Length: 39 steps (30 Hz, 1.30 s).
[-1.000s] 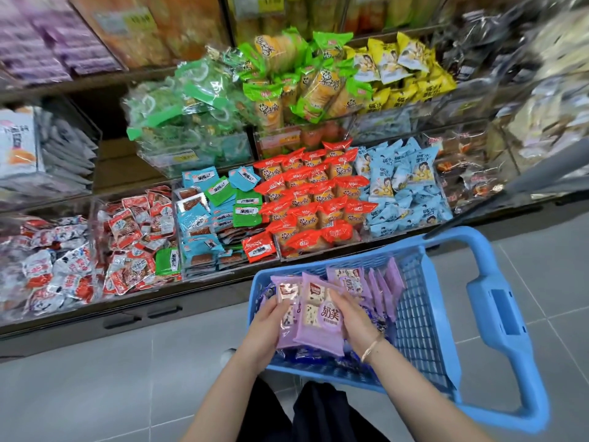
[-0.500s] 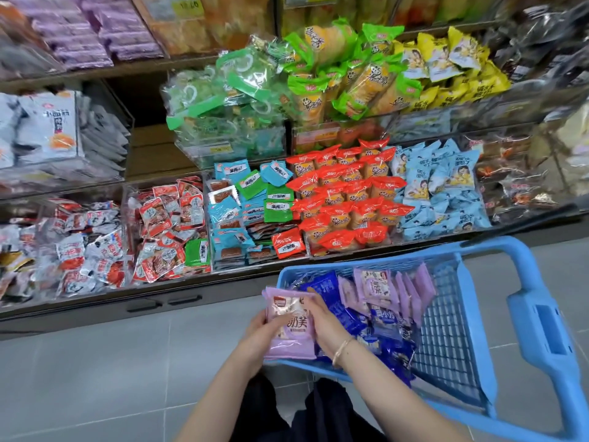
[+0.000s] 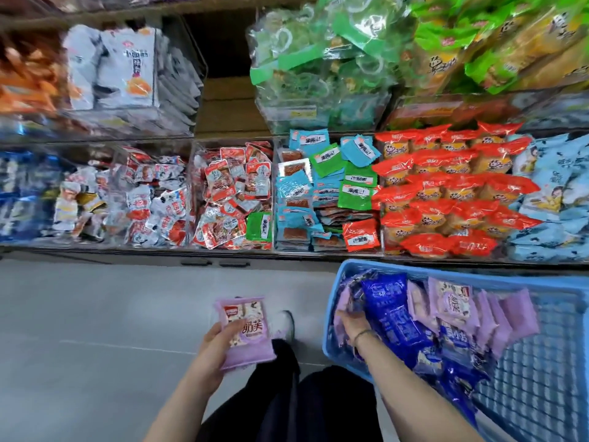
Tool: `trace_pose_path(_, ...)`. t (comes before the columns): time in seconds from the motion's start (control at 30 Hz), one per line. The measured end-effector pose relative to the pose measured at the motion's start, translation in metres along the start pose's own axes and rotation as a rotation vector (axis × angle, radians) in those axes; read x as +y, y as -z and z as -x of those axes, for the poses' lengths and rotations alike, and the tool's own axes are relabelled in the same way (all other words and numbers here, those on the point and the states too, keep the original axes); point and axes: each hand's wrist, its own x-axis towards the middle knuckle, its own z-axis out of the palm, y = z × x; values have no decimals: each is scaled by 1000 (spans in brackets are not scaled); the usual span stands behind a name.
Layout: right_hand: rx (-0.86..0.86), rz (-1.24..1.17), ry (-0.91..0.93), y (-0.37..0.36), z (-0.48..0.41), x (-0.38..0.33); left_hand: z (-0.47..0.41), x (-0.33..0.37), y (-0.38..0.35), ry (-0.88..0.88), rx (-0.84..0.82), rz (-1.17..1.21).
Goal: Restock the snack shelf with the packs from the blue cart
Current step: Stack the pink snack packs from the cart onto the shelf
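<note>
My left hand (image 3: 214, 341) grips a small stack of purple snack packs (image 3: 247, 331) over the floor, left of the blue cart (image 3: 331, 317). My right hand (image 3: 352, 322) is down inside the cart's left end among purple packs (image 3: 452, 303) and dark blue packs (image 3: 393, 311); its fingers are buried in the packs, so its grip is hidden. The snack shelf (image 3: 287, 255) runs across the view ahead, its clear bins full of packets.
Clear bins hold red-and-white packets (image 3: 232, 193), teal and green packets (image 3: 325, 186), orange-red packs (image 3: 446, 186) and light blue packs (image 3: 554, 199). An upper shelf carries green bags (image 3: 318, 65) and white packs (image 3: 127, 65). Grey tiled floor (image 3: 95, 330) lies before the shelf; my shoe (image 3: 285, 323) is by the cart.
The view swung left and drew nearer the shelf. My left hand carried the purple packs out of the cart to the left, and my right hand let go of them and stayed in the cart.
</note>
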Motion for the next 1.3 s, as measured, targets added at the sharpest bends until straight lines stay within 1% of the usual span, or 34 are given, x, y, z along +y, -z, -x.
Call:
trace_pose_path(0.07, 31, 10, -32, -13, -6, -1, -1, 1, 9, -2, 12, 0)
trace_pose_path(0.17, 53, 90, -55, -19, -10, -1, -2, 2, 18, -7, 25, 11)
trace_pose_path(0.3, 49, 214, -46, -7, -14, 4, -3, 4, 22, -4, 24, 21)
trace_pose_path(0.4, 32, 148, 12, 14, -5, 5, -7, 6, 11, 8, 9, 5)
trace_pose_path(0.5, 6, 82, 140, 36, 27, -4, -8, 8, -14, -8, -12, -22)
trace_pose_path(0.53, 21, 106, 210, 43, 42, -9, -8, 8, -25, -19, -33, -30)
trace_pose_path(0.63, 97, 338, 462, 58, 88, -21, -4, 10, -60, -32, -138, -56)
trace_pose_path(0.77, 148, 482, 788, 55, 142, -33, 10, 13, -102, -29, -277, -94)
trace_pose_path(0.8, 161, 495, 839, 53, 150, -32, 15, 14, -110, -35, -307, -95)
trace_pose_path(0.87, 198, 437, 874, 55, 157, -27, 23, 18, -118, -49, -361, -109)
trace_pose_path(1.0, 283, 185, 865, 69, 154, -17, 40, 24, -123, -70, -442, -154)
trace_pose_path(1.03, 257, 97, 842, 73, 153, -16, 44, 23, -125, -71, -462, -172)
trace_pose_path(1.07, 198, -4, 812, 77, 151, -16, 48, 22, -127, -67, -482, -186)
trace_pose_path(1.13, 2, -222, 710, 83, 151, -16, 55, 23, -132, -62, -532, -221)
trace_pose_path(1.17, -92, -287, 661, 85, 151, -16, 57, 24, -135, -69, -565, -241)
trace_pose_path(1.23, -160, -259, 633, 85, 151, -14, 61, 24, -141, -95, -603, -259)
trace_pose_path(1.3, -211, -186, 647, 81, 151, -12, 62, 22, -145, -114, -590, -226)
